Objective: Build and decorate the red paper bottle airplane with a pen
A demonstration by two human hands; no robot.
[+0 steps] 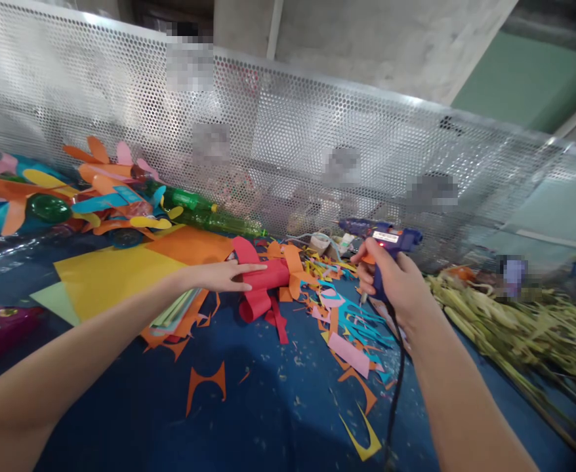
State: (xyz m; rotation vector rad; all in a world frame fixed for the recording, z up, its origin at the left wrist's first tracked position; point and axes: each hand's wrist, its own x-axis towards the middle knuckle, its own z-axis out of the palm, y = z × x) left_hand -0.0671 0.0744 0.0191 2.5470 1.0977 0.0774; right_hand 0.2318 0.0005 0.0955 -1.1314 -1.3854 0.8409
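My right hand [391, 275] is wrapped around the handle of a dark blue hot glue gun [391, 237], held above the table with its nozzle pointing left. A small red light glows on its side, and a black cord trails down from the handle. My left hand [222, 275] reaches over a red paper craft [273, 275], a rolled tube with curled strips. Its fingers are stretched out and apart, resting at the tube's left part. Orange paper petals [295, 272] sit at the tube's right end.
Yellow paper [115, 275] and orange sheets lie left. Behind them are finished paper-and-bottle crafts [115, 190] and green plastic bottles [189, 200]. Coloured scraps [351, 314] cover the middle; dried plant stalks [524, 341] lie right. A perforated metal screen [288, 131] borders the back; a magenta object [10, 334] is left.
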